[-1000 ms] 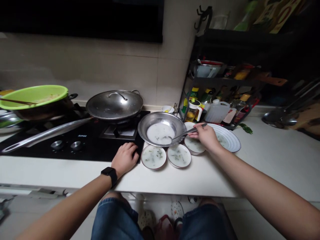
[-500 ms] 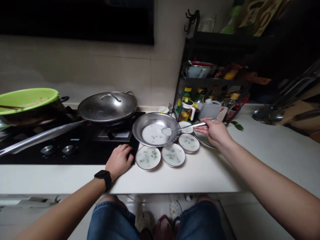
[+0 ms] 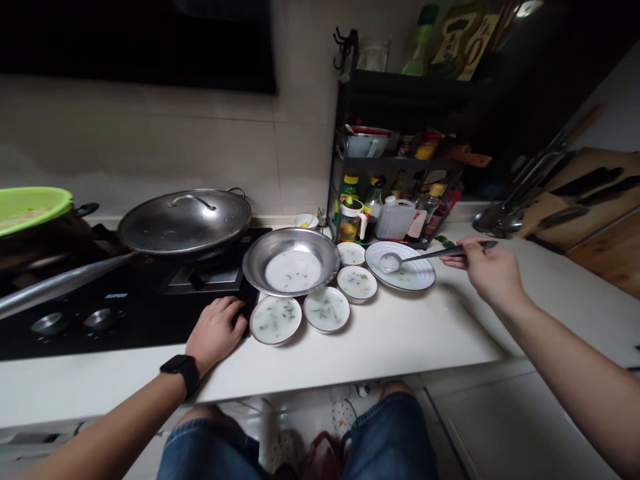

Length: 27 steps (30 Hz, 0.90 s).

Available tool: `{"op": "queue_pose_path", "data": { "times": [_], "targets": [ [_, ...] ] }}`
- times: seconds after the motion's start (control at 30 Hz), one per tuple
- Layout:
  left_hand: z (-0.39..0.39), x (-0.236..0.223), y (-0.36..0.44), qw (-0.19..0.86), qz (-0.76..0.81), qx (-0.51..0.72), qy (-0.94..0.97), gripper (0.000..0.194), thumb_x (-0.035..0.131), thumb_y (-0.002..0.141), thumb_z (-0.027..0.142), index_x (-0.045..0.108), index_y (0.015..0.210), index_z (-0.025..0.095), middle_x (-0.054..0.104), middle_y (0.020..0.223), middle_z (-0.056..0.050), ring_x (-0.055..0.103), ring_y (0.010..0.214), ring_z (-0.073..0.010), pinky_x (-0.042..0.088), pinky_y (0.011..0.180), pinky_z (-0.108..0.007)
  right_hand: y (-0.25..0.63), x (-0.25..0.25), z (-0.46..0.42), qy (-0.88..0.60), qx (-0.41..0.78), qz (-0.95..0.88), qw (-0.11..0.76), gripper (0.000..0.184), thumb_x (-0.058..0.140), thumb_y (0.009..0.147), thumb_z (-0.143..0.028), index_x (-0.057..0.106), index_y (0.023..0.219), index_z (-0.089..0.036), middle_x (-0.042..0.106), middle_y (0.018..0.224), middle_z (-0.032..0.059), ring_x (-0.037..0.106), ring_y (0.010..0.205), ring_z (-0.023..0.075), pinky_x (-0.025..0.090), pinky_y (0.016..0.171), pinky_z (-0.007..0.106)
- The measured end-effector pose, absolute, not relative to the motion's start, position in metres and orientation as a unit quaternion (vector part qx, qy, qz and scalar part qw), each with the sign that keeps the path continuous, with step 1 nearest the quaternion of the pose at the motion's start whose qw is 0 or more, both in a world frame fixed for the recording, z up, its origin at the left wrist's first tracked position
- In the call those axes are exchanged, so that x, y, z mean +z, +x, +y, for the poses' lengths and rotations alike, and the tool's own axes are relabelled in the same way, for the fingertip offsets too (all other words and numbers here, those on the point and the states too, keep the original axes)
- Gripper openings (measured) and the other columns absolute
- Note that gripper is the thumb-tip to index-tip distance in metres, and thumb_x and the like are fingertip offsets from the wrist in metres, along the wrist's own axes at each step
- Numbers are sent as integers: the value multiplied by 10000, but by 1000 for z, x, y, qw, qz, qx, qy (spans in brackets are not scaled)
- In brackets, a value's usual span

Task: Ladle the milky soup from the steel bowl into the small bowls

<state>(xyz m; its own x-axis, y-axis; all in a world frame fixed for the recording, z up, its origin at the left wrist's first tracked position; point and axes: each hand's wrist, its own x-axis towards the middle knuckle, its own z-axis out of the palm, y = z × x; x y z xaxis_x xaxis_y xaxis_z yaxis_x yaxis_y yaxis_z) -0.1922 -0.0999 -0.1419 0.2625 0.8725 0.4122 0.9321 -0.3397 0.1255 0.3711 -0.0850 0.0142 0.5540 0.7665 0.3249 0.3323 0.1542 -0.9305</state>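
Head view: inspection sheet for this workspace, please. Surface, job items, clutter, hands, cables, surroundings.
Surface: white counter, with the items below on it.
Job items: steel bowl and four small dishes hold white liquid with green flecks; striped plate sits at right.
Clutter: rack of bottles behind the plate, with a plastic jug.
Hands: right hand holds a spoon, its bowl over the plate; left hand rests by the nearest dish.
Cables: nothing seen.
Surroundings: hob at left with lidded wok and green basin; knives at right.
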Motion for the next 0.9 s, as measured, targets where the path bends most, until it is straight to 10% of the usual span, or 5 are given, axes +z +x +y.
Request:
{"op": "queue_pose_path", "data": {
  "times": [0.3,0.6,0.9],
  "targets": [
    [-100,-140,-191,68,-569,-216,-791,327,499,959,318,768,1092,187,733,1192,-150,667,1101,-326,544,1003,-496,374,1,-130,-466,-67,-828,304,172,645,927,-406,756,992,-291,828,1078,100,797,1021,291,645,990,458],
    [-103,-136,-186,63,-580,-219,-782,308,504,954,299,761,1087,194,732,1179,-136,661,1092,-311,536,988,-474,270,6,-96,-466,42,-735,491,165,682,943,-403,783,997,-284,811,1060,98,770,1042,288,592,1042,442],
    [-105,-136,-185,56,-584,-215,-781,305,498,960,274,749,1108,185,718,1201,-142,646,1107,-314,522,993,-487,191,-27,-31,-468,190,-732,457,78,694,915,-289,771,911,-280,813,1077,58,742,1107,282,545,1110,468]
  ]
}}
